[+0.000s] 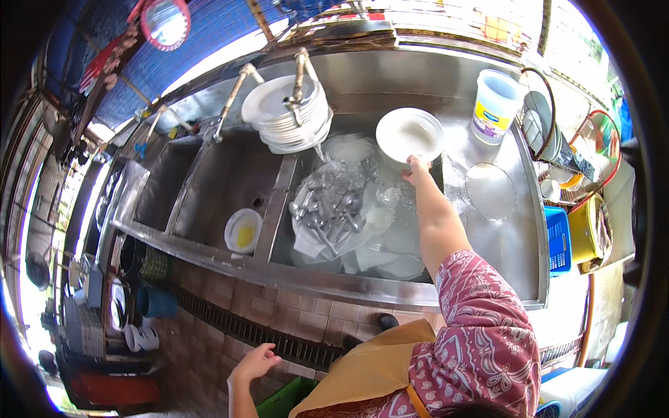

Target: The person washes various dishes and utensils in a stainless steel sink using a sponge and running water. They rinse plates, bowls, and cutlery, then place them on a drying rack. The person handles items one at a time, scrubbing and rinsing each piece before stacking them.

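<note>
My right hand [418,171] grips the near rim of a white bowl [408,132] over the back right of the water-filled sink. Its fingertips are partly hidden by the bowl. Below it, several spoons [331,205] lie heaped in a white dish [306,242] in the water, with more white dishes [394,261] under the surface. Water runs from a tap [293,103] beside a tall stack of white plates [289,115]. My left hand [256,361] hangs low in front of the counter, away from the sink, fingers loosely apart and holding nothing.
In the left basin sits a white bowl [244,230] with something yellow in it. A clear plastic tub [495,104] stands at the back right, near a dish rack [550,132], a blue basket [557,240] and a yellow bucket [591,233]. The metal counter edge [334,281] runs in front.
</note>
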`<control>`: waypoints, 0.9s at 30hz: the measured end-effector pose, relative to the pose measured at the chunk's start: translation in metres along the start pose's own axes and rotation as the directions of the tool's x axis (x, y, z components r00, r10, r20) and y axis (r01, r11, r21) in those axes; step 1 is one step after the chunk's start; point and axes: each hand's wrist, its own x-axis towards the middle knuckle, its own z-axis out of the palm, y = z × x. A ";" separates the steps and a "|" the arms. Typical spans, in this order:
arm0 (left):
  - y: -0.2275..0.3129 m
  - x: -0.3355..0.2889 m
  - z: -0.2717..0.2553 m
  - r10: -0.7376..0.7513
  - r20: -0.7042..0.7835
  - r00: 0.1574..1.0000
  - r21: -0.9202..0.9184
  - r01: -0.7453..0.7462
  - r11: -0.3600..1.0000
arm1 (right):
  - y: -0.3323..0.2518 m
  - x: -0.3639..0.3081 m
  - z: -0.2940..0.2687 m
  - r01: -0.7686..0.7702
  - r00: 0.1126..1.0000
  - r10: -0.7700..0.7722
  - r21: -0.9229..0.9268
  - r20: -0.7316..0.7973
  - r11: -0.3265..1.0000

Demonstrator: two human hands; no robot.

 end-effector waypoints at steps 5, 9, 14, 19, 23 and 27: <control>0.055 0.064 -0.008 0.376 -0.014 0.926 0.083 -0.374 0.924 | 0.009 -0.029 -0.020 0.294 0.937 -0.253 -0.151 0.240 0.944; 0.160 0.134 -0.020 0.726 -0.011 0.687 0.047 -0.725 0.687 | -0.031 -0.079 -0.070 0.559 0.828 -0.414 -0.494 0.379 0.666; 0.250 0.250 -0.008 0.903 -0.060 0.426 0.179 -0.885 0.429 | -0.015 -0.168 -0.077 0.783 0.591 -0.479 -0.604 0.649 0.149; 0.319 0.328 0.050 0.902 0.015 0.431 0.495 -0.787 0.368 | 0.022 -0.188 -0.102 0.377 0.909 -0.154 -0.606 0.388 0.701; 0.326 0.337 0.061 0.867 0.371 0.332 0.650 -0.760 0.012 | 0.039 -0.206 -0.116 0.125 0.971 -0.031 -0.395 0.236 0.910; 0.310 0.436 0.142 0.820 -0.490 0.297 0.348 -0.795 0.496 | 0.087 -0.149 -0.133 -0.193 0.958 0.238 -0.259 0.157 0.946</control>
